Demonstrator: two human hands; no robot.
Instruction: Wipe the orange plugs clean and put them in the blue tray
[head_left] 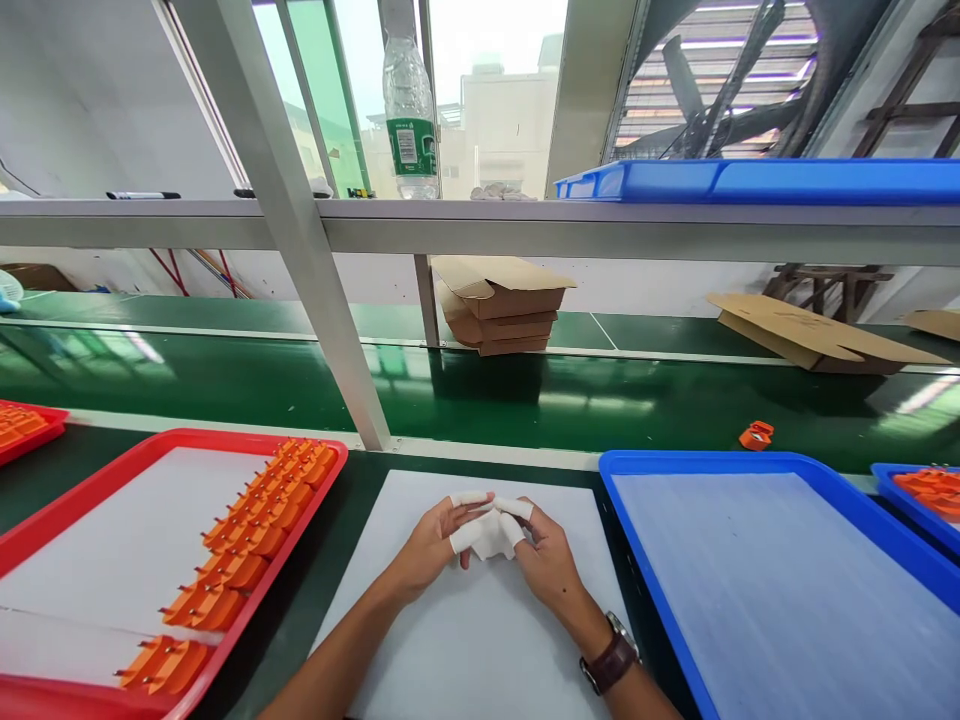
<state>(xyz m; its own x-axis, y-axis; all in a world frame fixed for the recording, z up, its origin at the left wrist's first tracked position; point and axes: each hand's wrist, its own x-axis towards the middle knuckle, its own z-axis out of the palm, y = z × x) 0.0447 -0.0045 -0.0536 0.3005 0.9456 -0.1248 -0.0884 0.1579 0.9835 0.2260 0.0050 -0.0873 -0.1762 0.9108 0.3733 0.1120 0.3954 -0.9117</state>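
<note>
Over a white sheet (480,640) on the bench, both hands meet around a small white cloth (493,538). My left hand (429,548) pinches its left side, and my right hand (549,562) grips the right side. White finger covers wrap the thumbs and index fingers. The cloth looks crumpled and hangs between the thumbs; whether anything lies inside it is hidden. A brown-strapped watch (611,655) circles my right wrist.
Left stands a red tray (339,470) with rows of orange plastic parts (262,525); right, a blue tray (705,462) lined with a pale sheet. One orange part (756,435) lies on the green conveyor belt (637,410). A grey metal post (300,220) rises ahead.
</note>
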